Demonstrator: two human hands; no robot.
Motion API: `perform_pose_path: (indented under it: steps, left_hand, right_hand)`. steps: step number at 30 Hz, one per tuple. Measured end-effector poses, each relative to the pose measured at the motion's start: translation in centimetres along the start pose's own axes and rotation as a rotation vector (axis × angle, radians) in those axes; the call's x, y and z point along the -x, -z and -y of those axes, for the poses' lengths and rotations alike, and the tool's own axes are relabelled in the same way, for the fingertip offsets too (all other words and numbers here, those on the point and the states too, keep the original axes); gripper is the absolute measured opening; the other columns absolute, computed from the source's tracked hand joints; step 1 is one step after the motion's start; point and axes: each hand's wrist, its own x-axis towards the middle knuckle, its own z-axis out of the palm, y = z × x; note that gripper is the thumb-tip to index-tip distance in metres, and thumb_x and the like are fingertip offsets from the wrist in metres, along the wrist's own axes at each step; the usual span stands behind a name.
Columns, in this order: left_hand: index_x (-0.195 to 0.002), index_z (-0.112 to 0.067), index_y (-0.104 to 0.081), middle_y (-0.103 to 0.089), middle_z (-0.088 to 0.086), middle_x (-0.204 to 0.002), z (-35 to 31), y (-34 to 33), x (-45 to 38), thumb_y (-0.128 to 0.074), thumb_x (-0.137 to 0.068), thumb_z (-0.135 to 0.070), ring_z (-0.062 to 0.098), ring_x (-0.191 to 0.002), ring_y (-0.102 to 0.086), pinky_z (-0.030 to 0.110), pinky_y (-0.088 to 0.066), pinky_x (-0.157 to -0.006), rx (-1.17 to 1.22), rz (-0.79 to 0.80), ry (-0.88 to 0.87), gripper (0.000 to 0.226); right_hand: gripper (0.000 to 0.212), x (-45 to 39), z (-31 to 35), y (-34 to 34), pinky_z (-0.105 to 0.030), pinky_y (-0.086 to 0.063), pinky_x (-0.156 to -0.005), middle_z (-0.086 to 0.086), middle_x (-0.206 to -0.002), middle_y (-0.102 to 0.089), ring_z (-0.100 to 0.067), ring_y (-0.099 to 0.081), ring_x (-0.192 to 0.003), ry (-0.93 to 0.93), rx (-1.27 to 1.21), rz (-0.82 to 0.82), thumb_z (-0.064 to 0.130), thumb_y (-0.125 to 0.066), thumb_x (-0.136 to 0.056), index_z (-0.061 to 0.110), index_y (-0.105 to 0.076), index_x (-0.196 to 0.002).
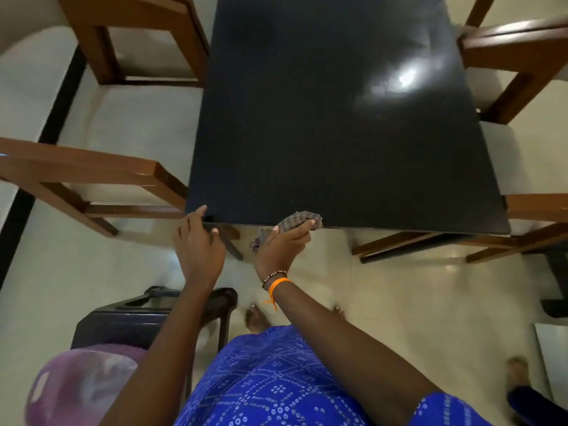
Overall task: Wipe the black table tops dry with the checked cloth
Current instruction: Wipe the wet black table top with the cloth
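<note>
A black table top [338, 133] fills the middle of the head view, with a bright light glare at its upper right. My right hand [284, 244] grips the bunched checked cloth [299, 221] at the table's near edge, and part of the cloth hangs below the edge. My left hand [198, 241] holds the table's near left corner, fingers on top and thumb under the edge.
Brown wooden chairs [92, 176] stand on both sides of the table, two on the left and others on the right [516, 53]. A dark plastic stool [147, 321] and a pale purple bag [80, 385] sit at the lower left. Another person's foot [519, 376] shows at lower right.
</note>
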Motion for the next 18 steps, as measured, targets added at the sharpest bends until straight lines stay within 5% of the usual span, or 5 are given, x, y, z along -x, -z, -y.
perform_pose_path:
  steps: [7, 12, 15, 18]
  left_hand:
    - [-0.131, -0.002, -0.044, -0.047, 0.02, -0.131, 4.5, 2.0, -0.1, -0.05, -0.083, 0.005, 0.035, -0.124, -0.038, 0.037, -0.026, -0.103, 0.054, -0.028, 0.14, 0.049]
    - [-0.13, -0.004, -0.047, -0.048, 0.021, -0.132, 6.6, 2.8, 0.0, -0.045, -0.081, 0.007, 0.035, -0.124, -0.042, 0.041, -0.032, -0.105, 0.204, -0.055, 0.265, 0.05]
    - [-0.133, -0.008, -0.045, -0.048, 0.013, -0.137, 7.6, 2.8, -0.1, -0.04, -0.087, 0.008, 0.026, -0.128, -0.042, 0.041, -0.034, -0.109, 0.359, -0.017, 0.376, 0.049]
    - [-0.131, -0.014, -0.048, -0.049, 0.007, -0.138, 7.5, 2.4, -0.1, -0.037, -0.09, 0.004, 0.021, -0.128, -0.043, 0.036, -0.037, -0.107, 0.484, 0.057, 0.429, 0.046]
  right_hand:
    - [0.071, 5.5, 2.8, -5.1, -0.034, -0.024, -0.112, -0.023, -0.152, -0.014, -0.034, -0.024, -0.138, 0.137, 0.192, 0.322, 0.017, -0.044, -0.096, 0.001, 0.003, -0.147]
    - [0.066, 5.5, 4.6, -4.8, -0.047, -0.035, -0.105, -0.024, -0.141, -0.034, -0.039, -0.041, -0.124, 0.66, 0.352, 0.828, 0.009, -0.048, -0.091, 0.006, -0.014, -0.148]
    - [0.069, 3.3, 6.1, -2.3, -0.048, -0.039, -0.101, -0.022, -0.135, -0.04, -0.038, -0.045, -0.116, 0.696, 0.304, 0.72, 0.011, -0.051, -0.089, 0.011, -0.016, -0.148]
    - [0.073, -0.8, 5.5, 1.9, -0.048, -0.042, -0.096, -0.016, -0.135, -0.041, -0.033, -0.045, -0.115, 0.74, 0.403, 0.391, 0.017, -0.054, -0.085, 0.016, -0.018, -0.148]
